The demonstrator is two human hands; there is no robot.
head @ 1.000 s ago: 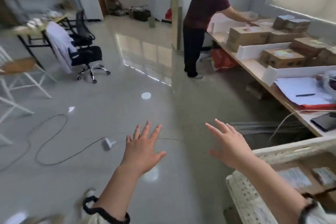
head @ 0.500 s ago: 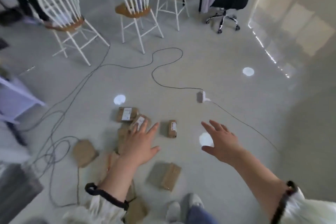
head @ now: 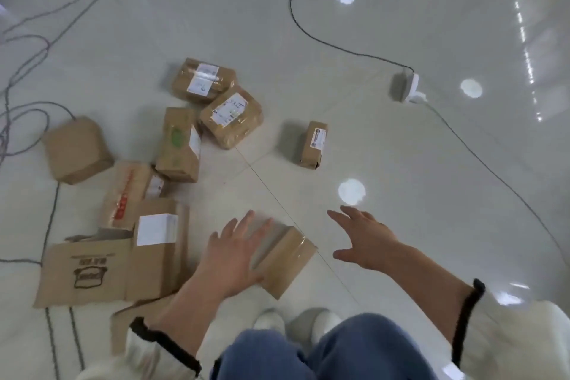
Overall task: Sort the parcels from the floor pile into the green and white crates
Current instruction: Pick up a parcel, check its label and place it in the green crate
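Item, nearest: person's shoes (head: 268, 322) and blue-trousered knee on the floor (head: 431, 194). Item: left hand (head: 234, 253), fingers straight and spread, holding nothing, poised over the left end of the near parcel (head: 290, 262); contact cannot be told. Item: right hand (head: 367, 237), likewise wide open and holding nothing, above bare floor just right of that parcel. Near parcel: small brown carton wrapped in glossy clear tape, lying on the floor before the shoes. Judged light, stiff and rather slick; best taken across its two long sides, one hand on each. Item, left: flattened printed carton (head: 83, 271), white-labelled parcel (head: 157, 244) and red-taped parcel (head: 126, 194), touching one another. Item, farther: plain box (head: 75, 149), green-marked parcel (head: 179, 145), two labelled parcels (head: 231, 117) and a lone small parcel (head: 313, 145) standing apart. Item, farthest: white plug (head: 407, 88) and trailing cable (head: 308, 31). Crates: not in view. Change from half a second ago: the view has dropped close over the pile, the chairs are gone from sight, both hands have come down to the near parcel, and the parcels lie unmoved.
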